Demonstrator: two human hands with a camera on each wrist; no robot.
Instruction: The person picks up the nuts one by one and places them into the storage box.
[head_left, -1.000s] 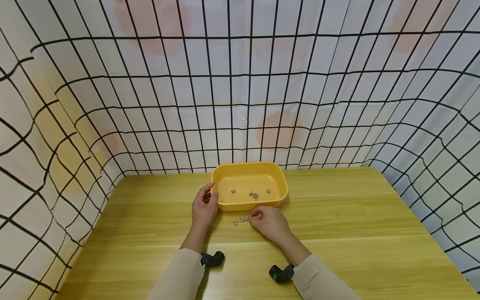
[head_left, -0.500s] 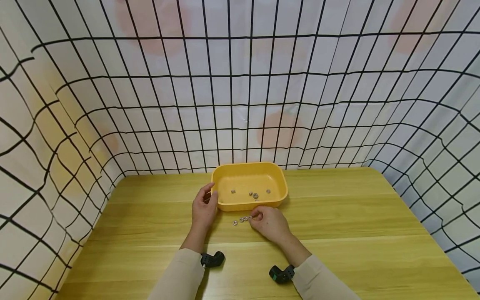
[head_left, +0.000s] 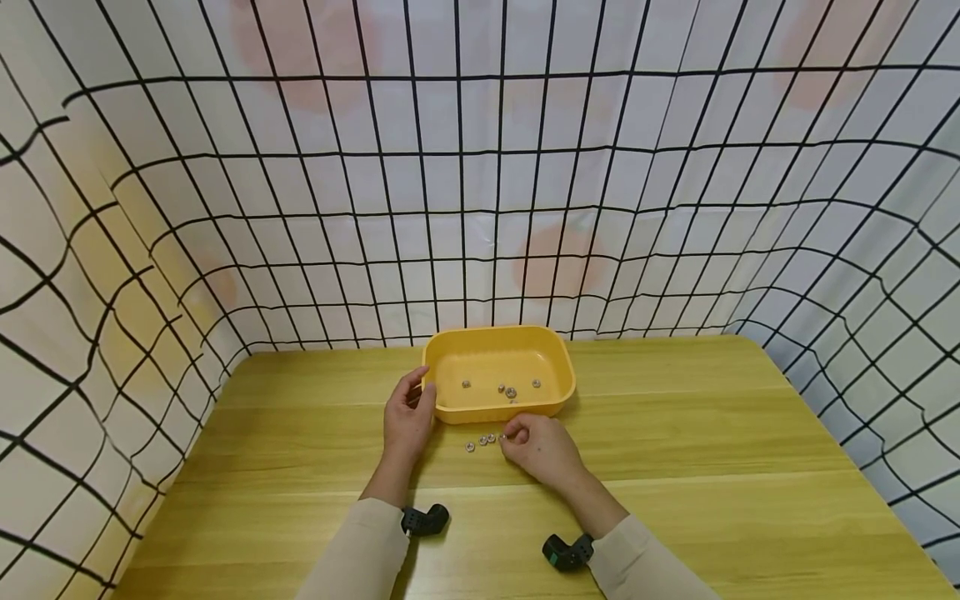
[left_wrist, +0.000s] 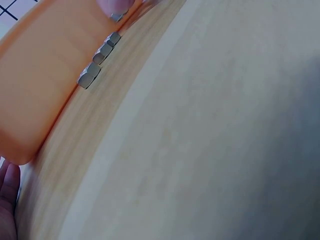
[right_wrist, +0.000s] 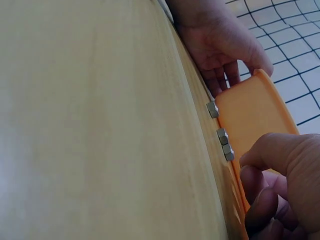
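Note:
A yellow plastic tray (head_left: 480, 414) stands at the back of the wooden table. My left hand (head_left: 409, 421) grips its left end, thumb at the rim and fingers along the outer wall. Just in front of the tray, my right hand (head_left: 542, 446) pinches a small metal hex nut (left_wrist: 117, 17) between thumb and forefinger, low over the table. To its left lies a short row of hex nuts (head_left: 483, 441): two are close together, and a third nut (left_wrist: 89, 76) sits a little apart at the left end. The right fingers cover part of the pinched nut.
Inside the tray lie several more nuts, among them a larger nut (head_left: 511, 392). A white cloth with a black grid (head_left: 480, 183) rises behind the table (head_left: 712, 467) and along both sides. Each wrist bears a black camera (head_left: 426, 519).
My right hand has shifted slightly to the right and nearer with the pinched nut, widening the gap to the row. The left hand and the tray have stayed put.

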